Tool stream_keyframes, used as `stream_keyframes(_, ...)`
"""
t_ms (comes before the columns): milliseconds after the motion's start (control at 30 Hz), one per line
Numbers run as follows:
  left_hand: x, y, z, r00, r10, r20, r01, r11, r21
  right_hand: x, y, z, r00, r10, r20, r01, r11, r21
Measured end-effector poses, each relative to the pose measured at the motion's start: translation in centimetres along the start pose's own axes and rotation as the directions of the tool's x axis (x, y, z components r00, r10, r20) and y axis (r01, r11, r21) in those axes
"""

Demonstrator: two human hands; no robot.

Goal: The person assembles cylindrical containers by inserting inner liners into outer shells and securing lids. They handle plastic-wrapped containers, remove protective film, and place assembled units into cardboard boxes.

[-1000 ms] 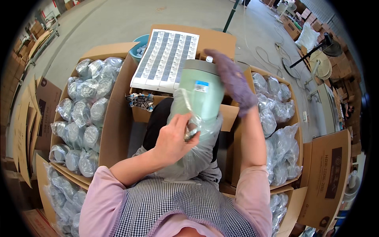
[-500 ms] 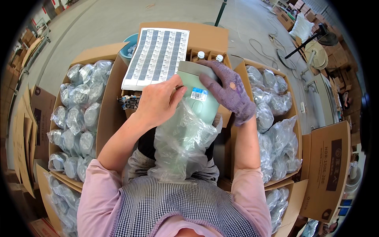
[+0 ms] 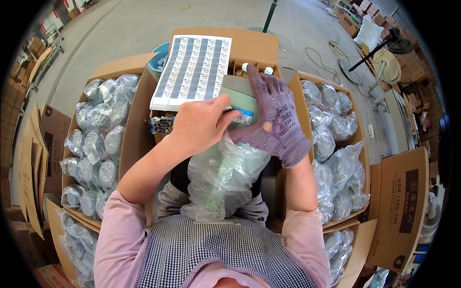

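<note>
Green container (image 3: pixel 244 101), one, grey-lidded, above the lap (image 3: pixel 175 197), clear bag (image 3: pixel 223 175) around its lower part; gloved right hand (image 3: pixel 276 117) clasps it, apparently for steadiness. Bare left hand (image 3: pixel 199 122): fingertips bunched at the label (image 3: pixel 245 115), pinching what, cannot tell. Sticker sheet (image 3: pixel 192 72): lies beyond, seemingly for easy reach.

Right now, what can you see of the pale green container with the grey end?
The smooth, plastic-looking pale green container has its broad grey end pointing away from the person. A small blue-and-white sticker is on its facing side. Its lower part is inside a crinkled clear plastic bag, green showing through. The open, purple-gloved right hand lies across its right side, thumb below the sticker; the bare left hand is at its left, covering part of it. I can't tell what those fingers grip.
</note>
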State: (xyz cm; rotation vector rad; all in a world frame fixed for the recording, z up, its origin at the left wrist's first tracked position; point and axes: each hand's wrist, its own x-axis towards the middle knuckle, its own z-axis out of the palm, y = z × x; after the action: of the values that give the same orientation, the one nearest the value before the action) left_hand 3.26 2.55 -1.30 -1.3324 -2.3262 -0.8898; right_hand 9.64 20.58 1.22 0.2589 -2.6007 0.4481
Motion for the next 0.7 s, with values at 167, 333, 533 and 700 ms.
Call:
stream_keyframes(167,0.3,-0.5,-0.4,0.990,0.141,-0.005,-0.141,0.990,0.024,-0.1,-0.3,1.1,0.995,0.007,-0.102,-0.012,0.998,-0.056)
stream_keyframes(333,-0.1,-0.1,-1.0,0.975,0.214,-0.068,-0.218,0.974,-0.066,-0.1,-0.9,0.5,0.998,0.008,-0.066,-0.008,1.000,-0.001)
stream_keyframes(533,-0.3,0.0,-1.0,0.869,0.486,-0.093,-0.464,0.866,0.186,-0.2,-1.0,0.5,0.999,0.011,-0.031,-0.011,1.000,-0.003)
stream_keyframes(700,-0.8,-0.9,-0.8,0.798,0.565,-0.209,-0.517,0.821,0.243,0.1,-1.3,-0.1,0.997,-0.059,-0.043,0.066,0.984,0.168)
